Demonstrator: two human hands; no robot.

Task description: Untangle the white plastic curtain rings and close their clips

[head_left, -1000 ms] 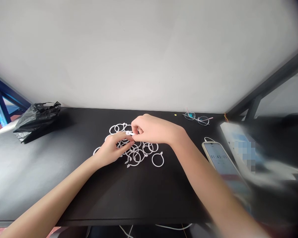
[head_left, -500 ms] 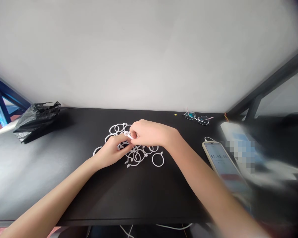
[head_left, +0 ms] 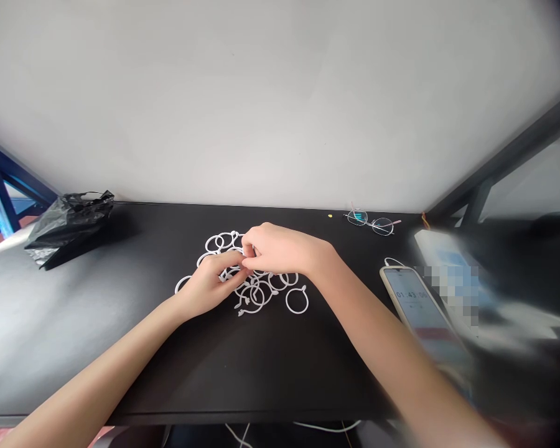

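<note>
Black desktop [head_left: 242, 367] runs back to a pale wall [head_left: 261, 112]. White rings [head_left: 253, 282] lie piled mid-desk; an outlying ring [head_left: 297, 313] at right points its tab [head_left: 303, 288] away and rightward. Over the pile, left hand [head_left: 213, 280] and right hand [head_left: 282, 249] meet, fingers bent; whether they grasp a ring, I cannot tell. Broad desktop separates the rings from the black plastic bag [head_left: 70, 227] and near edge [head_left: 242, 415].

Thin white rings [head_left: 253, 283] with small tabs [head_left: 303, 288] lie overlapping in a loose heap on the black desk [head_left: 261, 367], one near ring [head_left: 252, 312] gaping open, another lying just apart at right.
</note>
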